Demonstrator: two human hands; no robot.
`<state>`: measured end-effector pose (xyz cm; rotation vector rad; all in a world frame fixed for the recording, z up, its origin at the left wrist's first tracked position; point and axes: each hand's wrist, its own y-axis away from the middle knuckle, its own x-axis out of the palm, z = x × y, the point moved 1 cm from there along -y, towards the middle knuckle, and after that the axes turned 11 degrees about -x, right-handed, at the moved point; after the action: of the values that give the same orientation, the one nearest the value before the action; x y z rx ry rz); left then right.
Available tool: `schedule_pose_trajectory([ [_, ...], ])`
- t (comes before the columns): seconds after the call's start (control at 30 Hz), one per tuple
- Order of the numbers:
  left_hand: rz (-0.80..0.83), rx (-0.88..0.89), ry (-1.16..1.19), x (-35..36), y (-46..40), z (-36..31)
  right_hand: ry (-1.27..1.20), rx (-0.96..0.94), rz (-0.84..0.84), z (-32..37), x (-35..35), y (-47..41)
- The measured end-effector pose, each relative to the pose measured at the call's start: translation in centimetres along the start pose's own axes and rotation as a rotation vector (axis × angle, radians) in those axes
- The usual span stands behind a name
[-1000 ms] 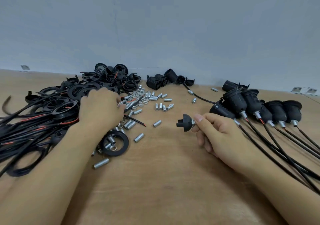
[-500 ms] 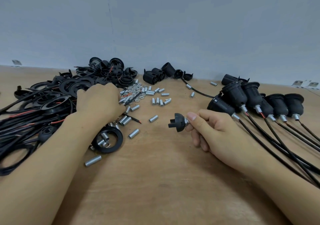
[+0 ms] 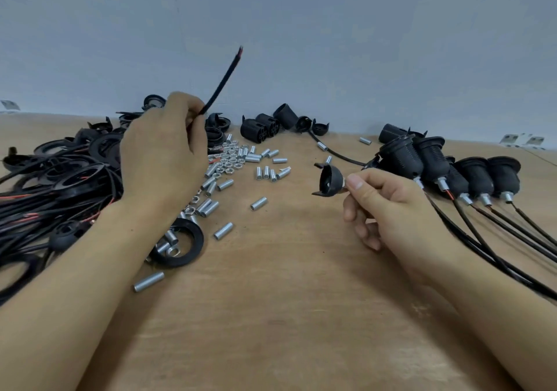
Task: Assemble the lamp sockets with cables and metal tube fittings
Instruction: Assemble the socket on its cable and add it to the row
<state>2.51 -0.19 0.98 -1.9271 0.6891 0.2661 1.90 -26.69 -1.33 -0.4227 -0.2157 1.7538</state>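
Two bare hands hold lamp parts above a wooden table (image 3: 286,315).

At left lies a tangled heap of black cables (image 3: 45,197). The left hand (image 3: 164,161) curls around a thin black cable (image 3: 221,83) rising toward upper centre. Loose silver metal tubes (image 3: 259,203) sit mid-frame. The right hand (image 3: 388,206) pinches a black plastic socket cap (image 3: 330,181); assembled black sockets (image 3: 434,158) lie at right.

left hand (image 3: 162,152) raised off the table, fingers curled round a cable (image 3: 221,84). right hand (image 3: 388,206) pinches a socket cap (image 3: 330,181).
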Motion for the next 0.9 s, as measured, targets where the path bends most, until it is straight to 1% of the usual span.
schedule_pose_trajectory([
  [0.07,0.005,0.166,0.169,-0.2,0.5,-1.3,-0.037,0.025,-0.021,-0.1,-0.3,0.0],
  [0.13,-0.029,0.369,0.292,-0.5,1.1,-3.0,-0.075,0.044,-0.037,-0.1,-0.5,-0.2],
  [0.23,-0.128,0.671,0.361,-0.9,1.8,-5.2,-0.143,0.062,-0.054,-0.3,-1.0,-0.4],
  [0.3,-0.167,0.781,0.356,-1.1,1.9,-5.8,-0.198,0.074,-0.049,-0.3,-1.2,-0.4],
  [0.37,-0.217,0.786,0.332,-1.3,1.6,-5.6,-0.238,0.086,-0.036,-0.3,-1.3,-0.4],
  [0.43,-0.262,0.748,0.266,-1.3,1.2,-4.8,-0.267,0.082,-0.016,-0.4,-1.3,-0.4],
  [0.53,-0.201,0.680,0.164,-0.6,1.1,-3.5,-0.292,0.078,-0.006,-0.4,-1.4,-0.5],
  [0.6,-0.140,0.644,0.149,-0.1,1.5,-3.1,-0.304,0.085,-0.015,-0.4,-1.4,-0.5],
  [0.67,-0.120,0.611,0.165,0.1,1.6,-3.0,-0.325,0.088,-0.027,-0.3,-1.4,-0.5],
  [0.8,-0.145,0.563,0.221,0.0,1.8,-3.0,-0.368,0.094,-0.064,-0.2,-1.5,-0.7],
  [0.9,-0.098,0.563,0.245,0.1,2.2,-3.3,-0.383,0.108,-0.056,-0.2,-1.5,-0.8],
])
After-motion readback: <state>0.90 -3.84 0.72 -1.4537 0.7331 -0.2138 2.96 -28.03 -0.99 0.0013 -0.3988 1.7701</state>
